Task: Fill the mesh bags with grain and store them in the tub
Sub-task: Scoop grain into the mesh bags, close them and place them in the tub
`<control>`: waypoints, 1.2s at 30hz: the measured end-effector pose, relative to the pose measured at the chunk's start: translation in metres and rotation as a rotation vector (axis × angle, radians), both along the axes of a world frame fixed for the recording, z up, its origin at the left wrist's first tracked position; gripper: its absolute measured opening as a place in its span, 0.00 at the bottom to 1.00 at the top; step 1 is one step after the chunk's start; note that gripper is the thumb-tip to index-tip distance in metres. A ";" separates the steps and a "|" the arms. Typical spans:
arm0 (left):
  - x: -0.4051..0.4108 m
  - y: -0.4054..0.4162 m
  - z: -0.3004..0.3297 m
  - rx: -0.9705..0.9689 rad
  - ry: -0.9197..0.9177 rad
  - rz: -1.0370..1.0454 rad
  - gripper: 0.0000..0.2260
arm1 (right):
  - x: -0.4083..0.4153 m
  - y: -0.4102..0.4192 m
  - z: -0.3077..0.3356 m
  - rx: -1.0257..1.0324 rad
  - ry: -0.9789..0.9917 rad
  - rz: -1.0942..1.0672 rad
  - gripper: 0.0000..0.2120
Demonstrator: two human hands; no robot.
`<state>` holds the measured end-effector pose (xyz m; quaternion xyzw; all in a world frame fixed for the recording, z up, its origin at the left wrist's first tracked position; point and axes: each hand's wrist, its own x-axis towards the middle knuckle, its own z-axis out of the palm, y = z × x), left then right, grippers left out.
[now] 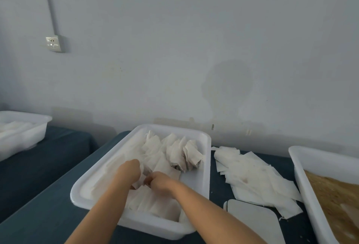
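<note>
A white tub [204, 168] sits in the middle of the dark blue table and holds several filled white mesh bags [182, 152], some standing at the back right. Both my hands are inside the tub at its middle. My left hand [129, 171] has its fingers curled down into the bags. My right hand [158, 182] is curled beside it and pinches a mesh bag [149, 197] lying at the front. A pile of flat empty mesh bags [254, 175] lies on the table to the right of the tub. At the far right a second white tub [303, 181] holds brown grain [334, 201].
A white flat lid or board [252, 222] lies on the table in front of the empty bags. Another white tub [25, 133] stands on a separate dark table at the far left. A grey wall with a socket [54, 43] runs close behind.
</note>
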<state>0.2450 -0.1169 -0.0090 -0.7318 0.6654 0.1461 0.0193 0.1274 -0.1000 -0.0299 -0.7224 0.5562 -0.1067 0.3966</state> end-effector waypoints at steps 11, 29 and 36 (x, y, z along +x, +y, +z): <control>-0.061 0.018 0.031 -0.506 -0.290 -0.045 0.13 | -0.081 0.016 0.069 -0.232 -0.170 -0.041 0.18; -0.223 0.045 0.008 -0.474 0.197 -0.511 0.02 | -0.311 0.004 -0.010 0.068 0.580 -0.830 0.29; -0.218 0.050 0.000 -0.377 0.193 -0.536 0.03 | -0.311 0.009 -0.003 -0.127 0.755 -0.706 0.16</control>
